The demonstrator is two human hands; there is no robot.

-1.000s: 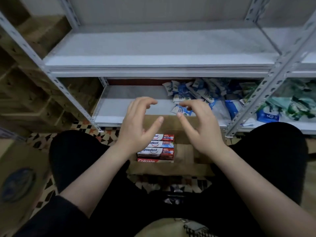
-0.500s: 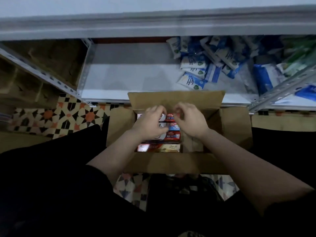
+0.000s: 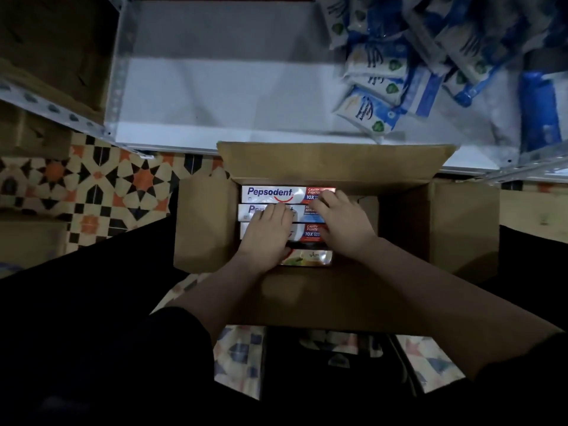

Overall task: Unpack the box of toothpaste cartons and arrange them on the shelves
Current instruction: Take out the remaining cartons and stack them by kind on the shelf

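An open cardboard box (image 3: pixel 335 167) stands on the floor in front of me, its flaps spread out. Inside, at its left, several toothpaste cartons lie side by side. The far one, a white and red Pepsodent carton (image 3: pixel 270 193), is fully visible. My left hand (image 3: pixel 266 233) lies flat on the middle cartons, fingers together. My right hand (image 3: pixel 345 222) rests on their right ends, its fingertips touching the far carton. Neither hand has lifted a carton. A shiny greenish carton (image 3: pixel 310 258) lies nearest to me. The box's right half looks dark and bare.
The low white shelf (image 3: pixel 221 87) lies just beyond the box. A heap of blue and white packets (image 3: pixel 387 72) fills its right side. Patterned floor tiles (image 3: pixel 92 186) and cardboard boxes (image 3: pixel 49 50) are at the left. My dark-clothed knees flank the box.
My head has tipped further down, so the upper shelf is out of view. Both hands dropped from mid-air into the box and now press on the cartons.
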